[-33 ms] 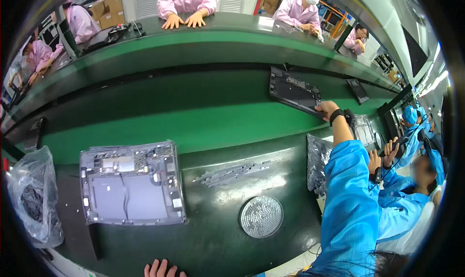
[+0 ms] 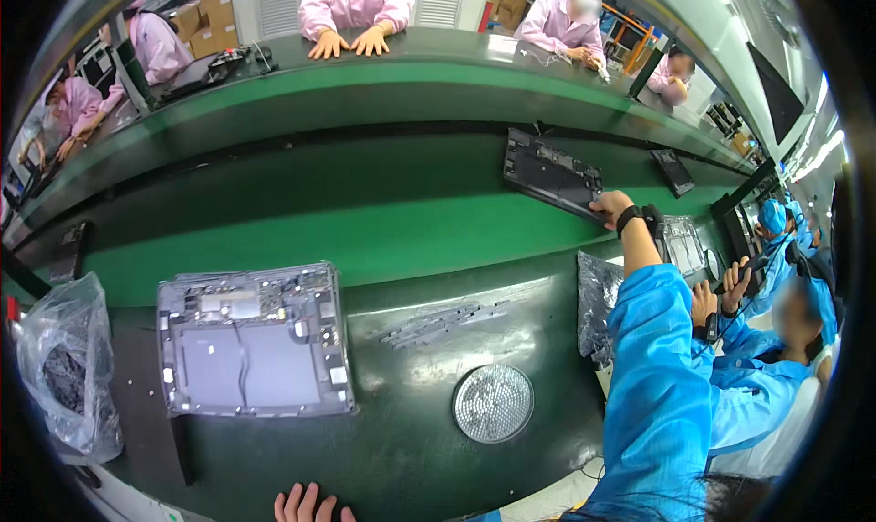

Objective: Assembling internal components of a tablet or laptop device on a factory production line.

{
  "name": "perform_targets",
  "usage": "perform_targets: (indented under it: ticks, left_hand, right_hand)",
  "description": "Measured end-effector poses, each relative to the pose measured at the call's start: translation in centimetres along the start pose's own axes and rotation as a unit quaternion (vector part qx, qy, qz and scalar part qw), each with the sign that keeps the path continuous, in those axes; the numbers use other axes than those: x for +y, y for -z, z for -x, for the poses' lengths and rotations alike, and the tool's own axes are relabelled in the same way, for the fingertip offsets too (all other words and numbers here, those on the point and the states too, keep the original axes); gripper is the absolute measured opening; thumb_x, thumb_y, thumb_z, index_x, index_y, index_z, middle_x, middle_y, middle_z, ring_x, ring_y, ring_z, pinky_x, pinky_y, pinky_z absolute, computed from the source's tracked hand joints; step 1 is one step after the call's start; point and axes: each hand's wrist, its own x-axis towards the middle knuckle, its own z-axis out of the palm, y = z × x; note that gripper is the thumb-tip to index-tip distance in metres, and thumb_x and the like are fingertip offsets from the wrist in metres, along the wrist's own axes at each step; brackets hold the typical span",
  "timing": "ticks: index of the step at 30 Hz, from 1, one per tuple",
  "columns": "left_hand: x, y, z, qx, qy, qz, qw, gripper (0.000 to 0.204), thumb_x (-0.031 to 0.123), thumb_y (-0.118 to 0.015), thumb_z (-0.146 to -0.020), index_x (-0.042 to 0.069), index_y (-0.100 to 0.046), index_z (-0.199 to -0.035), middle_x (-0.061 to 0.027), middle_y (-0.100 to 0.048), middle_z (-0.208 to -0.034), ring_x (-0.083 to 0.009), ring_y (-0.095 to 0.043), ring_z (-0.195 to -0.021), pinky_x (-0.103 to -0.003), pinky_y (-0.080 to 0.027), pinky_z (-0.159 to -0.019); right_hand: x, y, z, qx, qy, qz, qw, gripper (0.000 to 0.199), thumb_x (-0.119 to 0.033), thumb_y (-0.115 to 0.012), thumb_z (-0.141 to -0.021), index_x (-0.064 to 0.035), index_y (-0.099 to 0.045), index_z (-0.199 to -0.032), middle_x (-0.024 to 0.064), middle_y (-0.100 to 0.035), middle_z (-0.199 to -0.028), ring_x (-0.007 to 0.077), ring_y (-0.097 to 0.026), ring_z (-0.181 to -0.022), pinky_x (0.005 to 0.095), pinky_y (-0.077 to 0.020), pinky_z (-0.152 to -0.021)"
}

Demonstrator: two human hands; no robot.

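Okay, right hand (image 2: 613, 208) grips the near corner of a dark laptop chassis (image 2: 552, 169), toward far side of green belt (image 2: 365, 221). Left hand (image 2: 312, 505): only fingers visible, can't tell open or closed.

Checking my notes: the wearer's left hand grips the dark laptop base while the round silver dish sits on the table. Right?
No: the head view shows the right hand, not the left hand, gripping the dark laptop base while the round silver dish sits on the table.
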Motion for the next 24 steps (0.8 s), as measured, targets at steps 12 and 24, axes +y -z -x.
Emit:
perform_targets:
  ticks: [12, 24]
  left_hand:
    - [0.4, 1.7, 0.6, 0.051, 0.003, 0.023, 0.998, 0.025, 0.019, -0.07, -0.08, 0.006, -0.068, -0.101, -0.0131, -0.065, -0.119, -0.0336, -0.058, -0.116, -0.051, -0.04, -0.103]
    - [-2.1, 6.0, 3.4, -0.086, 0.214, 0.45, 0.863, 0.024, 0.008, -0.055, -0.096, 0.0, -0.06, -0.117, -0.0159, -0.064, -0.114, -0.0239, -0.059, -0.111, -0.036, -0.046, -0.097]
  right_hand:
    - [-6.4, -5.2, 15.4, -0.149, -0.011, -0.522, 0.84, 0.015, -0.004, -0.062, -0.083, -0.0009, -0.055, -0.095, 0.0125, -0.053, -0.095, 0.0328, -0.06, -0.088, 0.0503, -0.0597, -0.075]
    - [9.8, -3.3, 49.1, -0.043, 0.345, -0.525, 0.777, 0.113, -0.02, -0.067, -0.058, -0.0032, -0.012, -0.156, 0.0111, -0.017, -0.161, 0.0253, -0.024, -0.146, 0.0365, -0.0216, -0.118]
